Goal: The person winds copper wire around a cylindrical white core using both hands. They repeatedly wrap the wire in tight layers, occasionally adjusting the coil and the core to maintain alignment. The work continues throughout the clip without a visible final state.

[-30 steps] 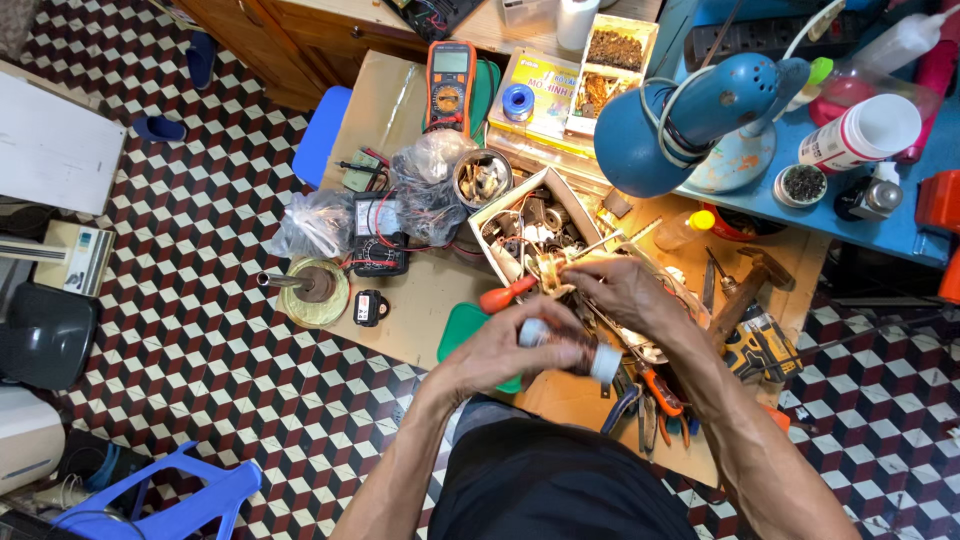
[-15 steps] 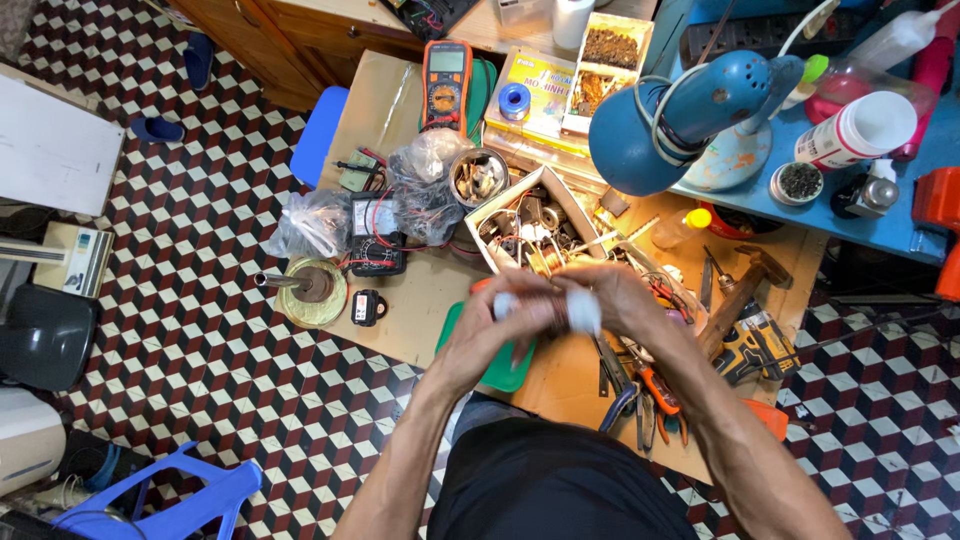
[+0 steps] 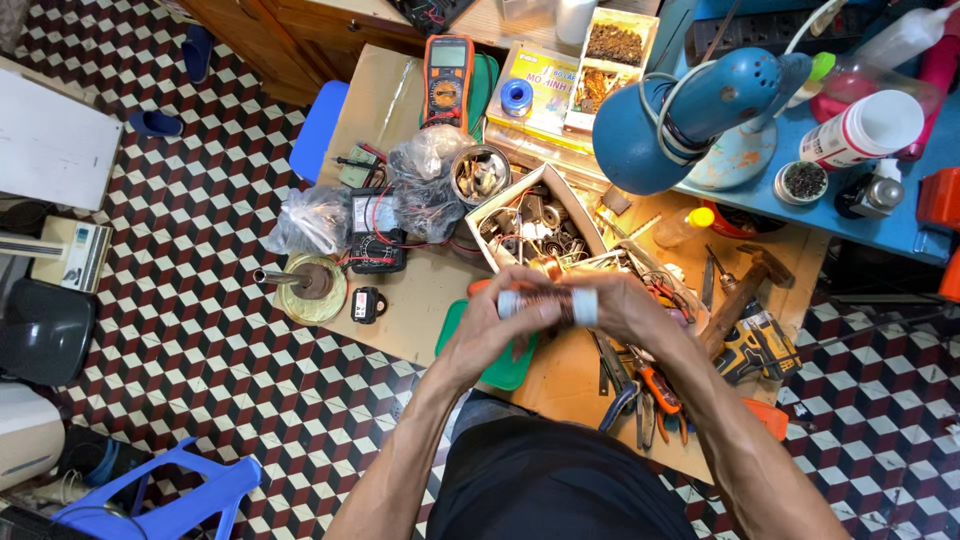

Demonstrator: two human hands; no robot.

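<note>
Workbench (image 3: 430, 290) lies below both hands, cluttered. Blue lamp (image 3: 690, 110) stands well beyond the right hand. Open box of parts (image 3: 535, 225) sits just past the hands. Left hand (image 3: 490, 325) and right hand (image 3: 620, 305) are both closed around a copper coil (image 3: 548, 303) with white ends, held level between them.

hands (image 3: 545, 310) blurred, held object (image 3: 548, 303) perhaps a spool

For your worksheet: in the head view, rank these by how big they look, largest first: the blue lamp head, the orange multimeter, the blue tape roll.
1. Blue lamp head, though it may sit nearer the camera.
2. Orange multimeter.
3. Blue tape roll.
</note>
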